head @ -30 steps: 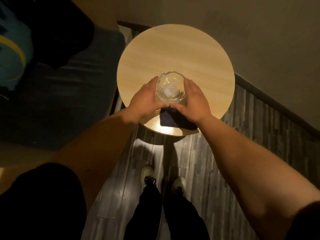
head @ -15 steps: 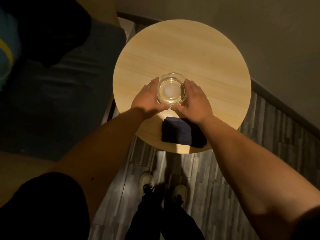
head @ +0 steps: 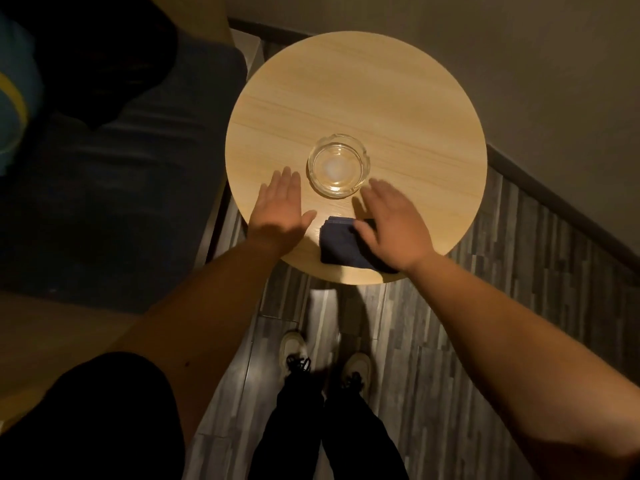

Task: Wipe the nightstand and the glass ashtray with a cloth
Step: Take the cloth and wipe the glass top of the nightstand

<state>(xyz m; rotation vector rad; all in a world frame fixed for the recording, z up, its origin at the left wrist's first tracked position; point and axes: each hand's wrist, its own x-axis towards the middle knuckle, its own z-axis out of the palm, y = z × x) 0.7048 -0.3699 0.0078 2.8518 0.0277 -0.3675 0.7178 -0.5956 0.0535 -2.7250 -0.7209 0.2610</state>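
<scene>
Glass ashtray (head: 338, 165) sits mid-frame on the round surface (head: 415, 109). Our hands are released: left hand (head: 284, 209) flat, empty; right hand (head: 391, 225) spread over the folded cloth (head: 337, 242) at the lower edge. We should pinch the cloth whole, keeping it folded.

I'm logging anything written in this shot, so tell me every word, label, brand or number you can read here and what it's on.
None: no readable text shows anywhere in the head view.
glass ashtray: clear, no mark or logo visible.
cloth: plain dark fabric, no tag seen.
nightstand: bare wood grain only.
shoes: too dim and small to make out any branding.
</scene>
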